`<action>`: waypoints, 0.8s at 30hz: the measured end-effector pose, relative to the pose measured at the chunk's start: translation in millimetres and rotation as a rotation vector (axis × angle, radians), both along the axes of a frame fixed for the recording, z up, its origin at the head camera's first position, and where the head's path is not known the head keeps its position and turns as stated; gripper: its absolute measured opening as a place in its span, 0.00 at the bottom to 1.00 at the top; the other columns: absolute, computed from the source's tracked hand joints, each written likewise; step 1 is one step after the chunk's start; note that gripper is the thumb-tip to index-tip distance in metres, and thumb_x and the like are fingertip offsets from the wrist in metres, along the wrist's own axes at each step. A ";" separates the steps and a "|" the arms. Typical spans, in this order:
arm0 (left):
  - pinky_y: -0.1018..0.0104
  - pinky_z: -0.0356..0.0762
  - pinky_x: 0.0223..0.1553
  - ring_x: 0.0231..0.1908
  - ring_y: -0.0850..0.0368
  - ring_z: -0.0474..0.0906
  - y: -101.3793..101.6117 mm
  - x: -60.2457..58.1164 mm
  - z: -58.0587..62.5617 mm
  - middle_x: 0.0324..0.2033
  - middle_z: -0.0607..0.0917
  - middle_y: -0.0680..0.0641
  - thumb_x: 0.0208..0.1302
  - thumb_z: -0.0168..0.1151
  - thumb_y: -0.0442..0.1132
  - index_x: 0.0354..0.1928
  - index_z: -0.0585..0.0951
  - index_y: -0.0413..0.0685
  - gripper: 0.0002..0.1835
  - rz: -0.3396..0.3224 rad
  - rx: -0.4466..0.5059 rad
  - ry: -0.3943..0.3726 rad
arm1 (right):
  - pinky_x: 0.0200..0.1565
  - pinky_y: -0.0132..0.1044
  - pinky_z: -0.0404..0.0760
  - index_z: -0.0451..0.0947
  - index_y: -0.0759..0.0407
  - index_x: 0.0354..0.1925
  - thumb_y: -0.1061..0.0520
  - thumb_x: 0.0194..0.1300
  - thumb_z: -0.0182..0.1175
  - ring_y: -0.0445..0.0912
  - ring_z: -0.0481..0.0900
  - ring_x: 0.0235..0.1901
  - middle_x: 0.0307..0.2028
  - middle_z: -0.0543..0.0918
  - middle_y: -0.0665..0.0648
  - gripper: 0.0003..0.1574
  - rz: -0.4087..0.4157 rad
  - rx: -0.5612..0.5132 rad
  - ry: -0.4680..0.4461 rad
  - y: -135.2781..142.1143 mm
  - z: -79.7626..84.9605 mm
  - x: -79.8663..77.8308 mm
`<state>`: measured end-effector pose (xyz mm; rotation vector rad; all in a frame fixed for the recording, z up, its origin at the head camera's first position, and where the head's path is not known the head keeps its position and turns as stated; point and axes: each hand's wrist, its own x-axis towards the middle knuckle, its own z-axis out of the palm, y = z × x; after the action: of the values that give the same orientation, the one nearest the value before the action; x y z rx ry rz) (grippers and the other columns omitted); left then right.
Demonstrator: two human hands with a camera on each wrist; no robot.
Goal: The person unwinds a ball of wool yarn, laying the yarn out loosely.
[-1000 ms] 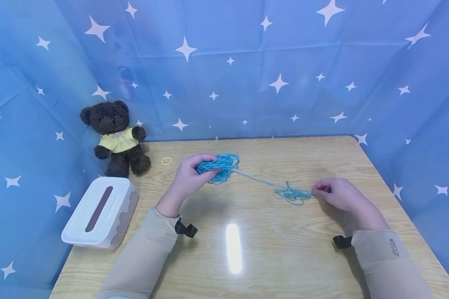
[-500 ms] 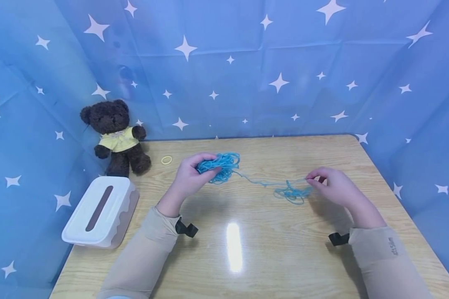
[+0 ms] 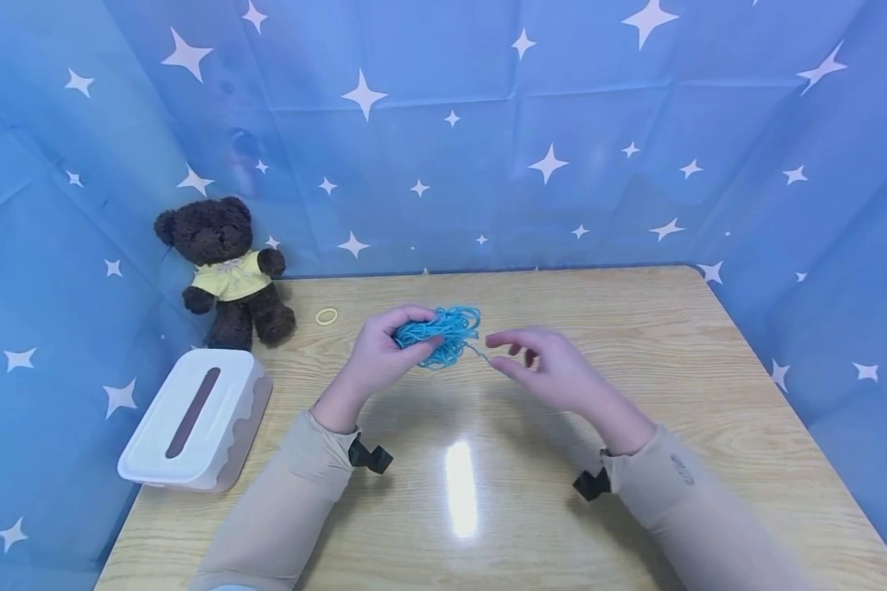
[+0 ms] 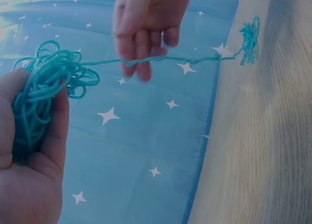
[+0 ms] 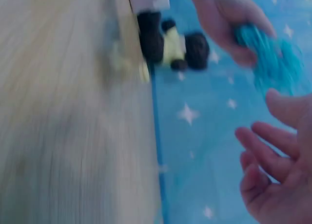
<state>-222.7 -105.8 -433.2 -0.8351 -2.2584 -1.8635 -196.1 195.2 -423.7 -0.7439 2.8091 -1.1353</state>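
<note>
My left hand (image 3: 384,349) grips a loose bundle of bright blue yarn (image 3: 447,332) above the table, with looped strands spilling past the fingers. Just right of it hovers my right hand (image 3: 550,369), its fingers loosely bent and thumb apart. Between thumb and fingers of the right hand (image 5: 278,156) nothing is held in the right wrist view. A single strand (image 4: 170,58) leaves the bundle, passes across the right hand's fingers in the left wrist view and runs to a small tangle of yarn (image 4: 250,41) on the tabletop. In the head view the right hand hides that tangle.
A brown teddy bear (image 3: 229,275) in a yellow shirt sits at the table's back left. In front of it stands a white lidded box (image 3: 192,419) with a slot. A small yellow ring (image 3: 327,317) lies on the wooden table (image 3: 673,328) near the bear.
My right hand has let go of the yarn by the small tangle and moved left, close to the bundle. The left hand keeps its grip on the bundle, almost in place.
</note>
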 end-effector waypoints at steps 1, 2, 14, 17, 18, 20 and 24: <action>0.67 0.92 0.48 0.46 0.64 0.90 0.2 0.1 0.0 0.55 0.91 0.34 0.67 0.73 0.28 0.53 0.88 0.37 0.13 -0.003 -0.001 0.001 | 0.44 0.34 0.83 0.87 0.49 0.65 0.48 0.78 0.69 0.44 0.83 0.46 0.56 0.92 0.50 0.21 -0.001 -0.019 -0.002 -8.4 -0.2 -0.4; 0.67 0.92 0.48 0.46 0.64 0.90 0.4 0.1 -0.3 0.55 0.91 0.33 0.68 0.73 0.28 0.53 0.88 0.36 0.13 -0.006 0.000 0.000 | 0.43 0.34 0.82 0.88 0.49 0.63 0.48 0.79 0.69 0.44 0.82 0.45 0.55 0.93 0.49 0.20 -0.008 -0.038 -0.008 -15.5 -0.5 -0.9; 0.67 0.92 0.48 0.46 0.55 0.91 -1.5 0.5 -0.7 0.56 0.92 0.35 0.69 0.74 0.30 0.54 0.88 0.40 0.13 0.022 -0.029 -0.040 | 0.38 0.36 0.75 0.93 0.45 0.51 0.50 0.78 0.70 0.46 0.76 0.34 0.44 0.93 0.48 0.08 -0.102 -0.135 0.031 -26.1 -4.6 -2.8; 0.67 0.91 0.47 0.46 0.55 0.91 -1.8 -0.2 -0.7 0.55 0.92 0.36 0.69 0.74 0.30 0.54 0.89 0.40 0.13 0.031 -0.030 -0.053 | 0.39 0.35 0.74 0.93 0.44 0.50 0.50 0.78 0.70 0.45 0.77 0.36 0.44 0.92 0.48 0.07 -0.113 -0.149 0.056 -14.7 -3.4 -3.8; 0.67 0.91 0.47 0.46 0.55 0.91 -1.9 -0.3 -0.5 0.55 0.92 0.36 0.69 0.74 0.30 0.54 0.89 0.40 0.13 0.034 -0.029 -0.059 | 0.39 0.35 0.74 0.93 0.44 0.49 0.51 0.78 0.70 0.45 0.77 0.36 0.44 0.92 0.48 0.07 -0.114 -0.154 0.064 -10.2 -3.0 -4.0; 0.68 0.91 0.47 0.46 0.55 0.91 -2.2 -0.7 -0.4 0.55 0.92 0.36 0.69 0.74 0.30 0.53 0.89 0.41 0.13 0.040 -0.027 -0.068 | 0.39 0.34 0.74 0.93 0.45 0.49 0.52 0.78 0.70 0.43 0.78 0.37 0.45 0.92 0.48 0.06 -0.116 -0.166 0.077 -0.2 -2.6 -4.1; 0.68 0.91 0.48 0.47 0.55 0.91 -2.8 -1.0 0.9 0.55 0.93 0.36 0.69 0.75 0.32 0.53 0.90 0.41 0.13 0.052 -0.031 -0.074 | 0.37 0.32 0.72 0.94 0.46 0.47 0.56 0.77 0.70 0.41 0.76 0.35 0.41 0.92 0.49 0.06 -0.109 -0.199 0.114 18.4 -1.8 -3.6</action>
<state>-223.7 -108.6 -432.3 -0.7164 -2.3347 -1.8710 -199.8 213.7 -425.5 -0.6951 2.8916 -1.4530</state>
